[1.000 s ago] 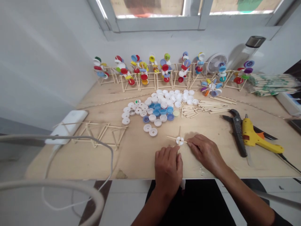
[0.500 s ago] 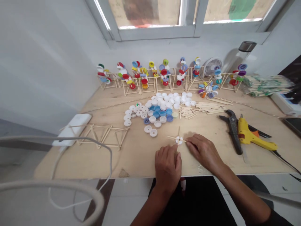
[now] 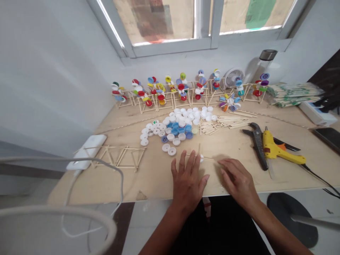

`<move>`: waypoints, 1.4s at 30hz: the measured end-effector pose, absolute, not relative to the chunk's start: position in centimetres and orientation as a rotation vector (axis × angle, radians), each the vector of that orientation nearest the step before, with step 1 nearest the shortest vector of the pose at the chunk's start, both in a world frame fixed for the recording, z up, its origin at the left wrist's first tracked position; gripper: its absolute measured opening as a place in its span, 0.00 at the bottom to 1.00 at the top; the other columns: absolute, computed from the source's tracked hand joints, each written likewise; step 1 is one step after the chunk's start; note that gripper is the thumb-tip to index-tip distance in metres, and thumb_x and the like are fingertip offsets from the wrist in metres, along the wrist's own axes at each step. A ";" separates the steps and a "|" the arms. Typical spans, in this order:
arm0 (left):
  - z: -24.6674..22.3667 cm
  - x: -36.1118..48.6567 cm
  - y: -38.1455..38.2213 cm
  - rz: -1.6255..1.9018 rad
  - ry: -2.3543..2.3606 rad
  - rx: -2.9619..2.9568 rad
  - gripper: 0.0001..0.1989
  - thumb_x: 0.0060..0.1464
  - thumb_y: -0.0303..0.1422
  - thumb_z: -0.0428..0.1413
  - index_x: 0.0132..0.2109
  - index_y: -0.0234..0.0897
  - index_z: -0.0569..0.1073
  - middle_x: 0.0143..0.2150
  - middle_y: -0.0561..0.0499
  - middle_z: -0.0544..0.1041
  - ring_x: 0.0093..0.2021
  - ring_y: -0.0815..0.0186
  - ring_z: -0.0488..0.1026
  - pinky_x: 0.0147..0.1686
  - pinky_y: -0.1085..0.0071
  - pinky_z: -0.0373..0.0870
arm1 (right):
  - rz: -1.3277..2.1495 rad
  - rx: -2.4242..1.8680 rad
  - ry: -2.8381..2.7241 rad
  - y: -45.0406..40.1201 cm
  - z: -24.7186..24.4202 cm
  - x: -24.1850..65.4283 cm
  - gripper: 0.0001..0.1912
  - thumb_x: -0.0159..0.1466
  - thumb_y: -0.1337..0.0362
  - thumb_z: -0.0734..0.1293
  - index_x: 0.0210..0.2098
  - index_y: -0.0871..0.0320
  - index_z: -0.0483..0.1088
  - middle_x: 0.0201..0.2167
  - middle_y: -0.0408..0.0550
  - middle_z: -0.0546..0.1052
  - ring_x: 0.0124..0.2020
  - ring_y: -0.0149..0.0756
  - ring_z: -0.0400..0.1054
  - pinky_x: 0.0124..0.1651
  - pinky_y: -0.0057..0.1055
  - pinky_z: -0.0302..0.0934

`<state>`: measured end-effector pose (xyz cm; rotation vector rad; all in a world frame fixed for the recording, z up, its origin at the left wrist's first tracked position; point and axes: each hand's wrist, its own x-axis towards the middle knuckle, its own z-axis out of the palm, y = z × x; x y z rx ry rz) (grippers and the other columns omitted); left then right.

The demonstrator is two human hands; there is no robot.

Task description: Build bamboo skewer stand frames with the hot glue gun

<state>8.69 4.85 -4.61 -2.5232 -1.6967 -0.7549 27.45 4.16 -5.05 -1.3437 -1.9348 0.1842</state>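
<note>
Your left hand (image 3: 187, 182) lies flat, fingers spread, over the stick cross (image 3: 205, 158); your right hand (image 3: 237, 181), open, rests beside it. It looks light and brittle at the joint: lift by its white cap (image 3: 202, 158).

Both arms are showing bare from the lower frame edge up to the wrists, with no sleeves, watch, bracelet or rings appearing on them. The left hand (image 3: 189, 182) and the right hand (image 3: 237, 181) are going ungloved, with short, unpainted nails showing on the fingers. Below the hands, dark black clothing is covering the person's lap, plain and without any visible markings
</note>
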 end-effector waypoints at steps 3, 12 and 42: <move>-4.9 8.8 5.0 -0.695 -1.687 -2.553 0.28 0.57 0.46 0.49 0.61 0.36 0.61 0.65 0.45 0.60 0.66 0.49 0.48 0.61 0.47 0.38 | 0.193 -1.336 -1.915 3.9 -5.5 27.4 0.12 0.64 0.69 0.60 0.47 0.57 0.68 0.41 0.52 0.74 0.44 0.39 0.68 0.47 0.39 0.65; -5.4 9.0 5.2 -0.616 -1.661 -2.545 0.29 0.57 0.48 0.48 0.61 0.36 0.62 0.65 0.44 0.60 0.66 0.49 0.47 0.62 0.46 0.35 | 0.192 -1.328 -1.881 4.0 -5.6 27.4 0.13 0.63 0.70 0.60 0.46 0.57 0.68 0.41 0.52 0.74 0.44 0.39 0.68 0.47 0.40 0.66; -5.0 7.4 6.8 -0.810 -1.767 -2.393 0.17 0.57 0.25 0.47 0.51 0.36 0.72 0.53 0.46 0.74 0.59 0.53 0.61 0.54 0.55 0.54 | 0.309 -1.350 -1.747 3.6 -5.9 27.8 0.10 0.64 0.69 0.60 0.42 0.56 0.70 0.40 0.51 0.74 0.44 0.38 0.69 0.47 0.37 0.65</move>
